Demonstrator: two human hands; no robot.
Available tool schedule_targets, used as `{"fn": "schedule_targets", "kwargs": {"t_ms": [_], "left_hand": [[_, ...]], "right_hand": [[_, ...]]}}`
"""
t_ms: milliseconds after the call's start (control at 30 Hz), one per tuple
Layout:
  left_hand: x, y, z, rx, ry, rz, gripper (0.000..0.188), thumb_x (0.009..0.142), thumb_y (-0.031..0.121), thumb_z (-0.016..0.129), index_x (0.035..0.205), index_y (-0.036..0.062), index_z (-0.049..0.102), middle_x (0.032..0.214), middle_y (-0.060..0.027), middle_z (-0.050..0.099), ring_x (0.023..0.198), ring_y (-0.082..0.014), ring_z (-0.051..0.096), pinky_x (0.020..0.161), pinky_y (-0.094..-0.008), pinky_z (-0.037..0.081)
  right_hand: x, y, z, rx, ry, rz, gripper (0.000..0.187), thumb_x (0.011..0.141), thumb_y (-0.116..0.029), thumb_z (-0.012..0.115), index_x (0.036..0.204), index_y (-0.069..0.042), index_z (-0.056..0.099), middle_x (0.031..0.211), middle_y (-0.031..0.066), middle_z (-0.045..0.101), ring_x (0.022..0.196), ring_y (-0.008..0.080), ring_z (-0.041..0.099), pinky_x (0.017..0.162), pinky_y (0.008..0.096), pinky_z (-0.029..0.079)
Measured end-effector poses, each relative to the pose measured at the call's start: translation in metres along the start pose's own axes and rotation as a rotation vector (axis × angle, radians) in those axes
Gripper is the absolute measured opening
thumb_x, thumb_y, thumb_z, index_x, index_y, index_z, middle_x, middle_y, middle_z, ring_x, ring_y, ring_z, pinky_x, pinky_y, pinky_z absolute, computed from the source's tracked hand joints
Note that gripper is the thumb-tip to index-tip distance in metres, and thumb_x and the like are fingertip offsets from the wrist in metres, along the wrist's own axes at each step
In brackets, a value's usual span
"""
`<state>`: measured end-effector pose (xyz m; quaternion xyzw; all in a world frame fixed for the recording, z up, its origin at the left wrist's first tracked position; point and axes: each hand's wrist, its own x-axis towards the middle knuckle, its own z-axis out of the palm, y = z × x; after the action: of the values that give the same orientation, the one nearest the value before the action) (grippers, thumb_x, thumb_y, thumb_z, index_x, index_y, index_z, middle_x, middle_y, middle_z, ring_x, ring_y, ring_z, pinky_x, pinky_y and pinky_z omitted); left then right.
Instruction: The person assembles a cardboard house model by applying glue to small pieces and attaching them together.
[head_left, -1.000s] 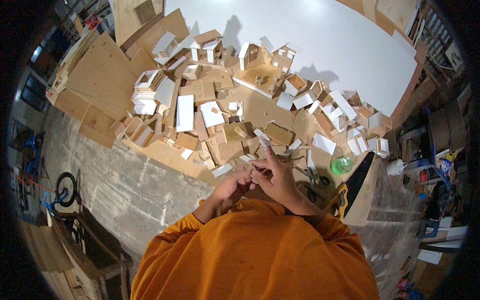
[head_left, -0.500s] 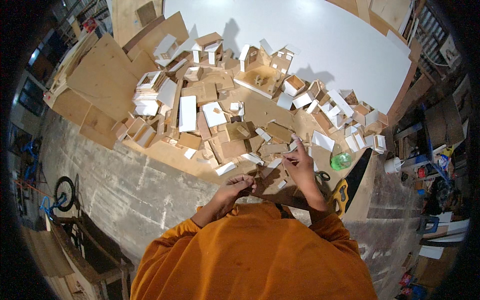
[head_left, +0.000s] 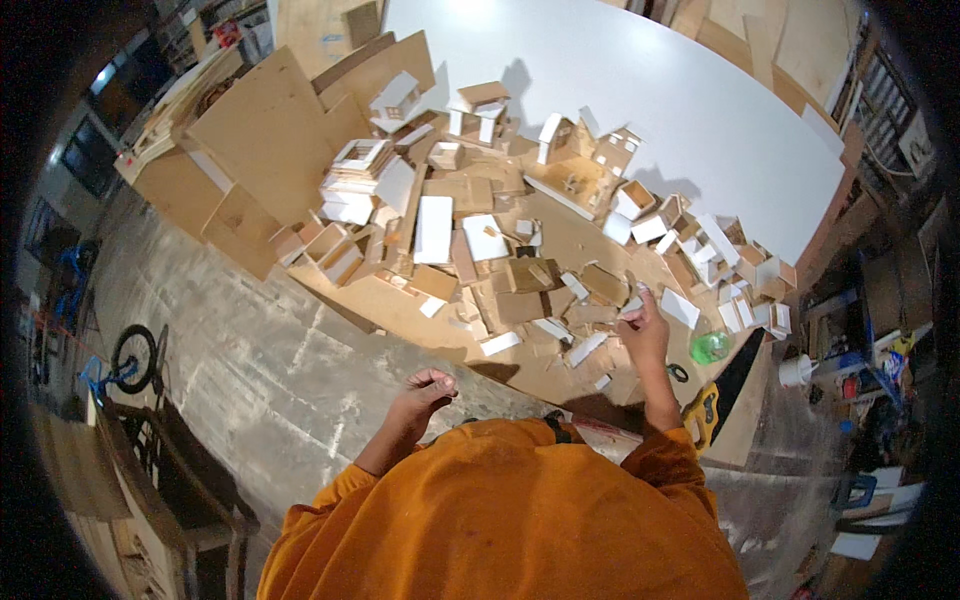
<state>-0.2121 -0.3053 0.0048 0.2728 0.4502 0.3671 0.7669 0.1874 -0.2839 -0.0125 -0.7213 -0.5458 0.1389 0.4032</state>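
My left hand hovers in front of the board's near edge, over the floor, its thumb and fingers drawn together. Anything pinched there is too small to make out. My right hand reaches over the right part of the cluttered board, index finger stretched out and thumb apart. Beside its fingertips is a small white strip; whether they touch cannot be told. Around it lie brown and white offcuts, among them a brown block and a white rectangular piece.
A yellow-handled saw, dark-handled scissors and a green transparent container lie right of my right hand. Small model houses stand farther back before a large white panel. Brown boards lean at left.
My left hand has moved left, away from the board's edge. The right hand stays near the same white strip. The whole view has shifted, with the board appearing farther right.
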Motion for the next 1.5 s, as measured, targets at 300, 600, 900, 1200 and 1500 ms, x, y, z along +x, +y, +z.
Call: {"fn": "schedule_targets", "kwargs": {"t_ms": [300,600,900,1200,1500], "left_hand": [[-0.002,-0.001,-0.031,-0.136,0.093,0.021,0.014,0.085,0.023,0.070,0.083,0.0107,0.062,0.072,0.0010,0.060,0.071,-0.0120,0.059,0.073,-0.0264,0.047],[0.038,0.008,-0.024,0.015,0.145,0.155,0.014,0.092,0.021,0.061,0.094,0.0075,0.065,0.081,-0.0001,0.063,0.077,-0.0096,0.058,0.072,-0.0249,0.046],[0.066,0.045,-0.029,0.096,0.221,0.268,0.007,0.091,0.007,0.060,0.096,0.0044,0.065,0.083,0.0020,0.062,0.078,-0.0078,0.056,0.072,-0.0230,0.046],[0.096,0.085,-0.053,0.565,-0.047,0.324,0.010,0.084,0.007,0.067,0.090,-0.0002,0.064,0.080,-0.0025,0.065,0.073,-0.0114,0.058,0.068,-0.0261,0.048],[0.120,0.107,-0.078,0.818,-0.216,0.473,0.016,0.081,0.011,0.071,0.093,0.0033,0.065,0.091,-0.0121,0.068,0.080,-0.0268,0.066,0.072,-0.0319,0.051]], "right_hand": [[0.017,-0.010,0.017,0.108,-0.091,0.040,0.073,0.074,-0.001,0.068,0.141,-0.008,0.039,0.078,0.0123,0.069,0.064,0.0145,0.063,0.063,0.0269,0.050],[0.046,-0.055,0.022,-0.203,-0.238,-0.062,0.056,0.080,0.000,0.059,0.134,0.000,0.044,0.112,0.0235,0.062,0.097,0.0374,0.062,0.086,0.0420,0.049],[0.068,-0.109,0.062,-0.126,-0.336,-0.322,0.063,0.077,-0.001,0.064,0.136,-0.004,0.043,0.125,0.0207,0.057,0.113,0.0354,0.056,0.097,0.0385,0.044],[0.116,-0.239,0.178,-0.002,-0.577,-0.398,0.076,0.078,-0.024,0.070,0.141,-0.006,0.032,0.138,0.0215,0.043,0.126,0.0380,0.043,0.105,0.0439,0.035],[0.121,-0.250,0.261,-0.443,-0.427,-0.262,0.098,0.067,-0.033,0.073,0.148,-0.014,0.021,0.142,0.0252,0.034,0.134,0.0433,0.027,0.107,0.0566,0.025]]}}
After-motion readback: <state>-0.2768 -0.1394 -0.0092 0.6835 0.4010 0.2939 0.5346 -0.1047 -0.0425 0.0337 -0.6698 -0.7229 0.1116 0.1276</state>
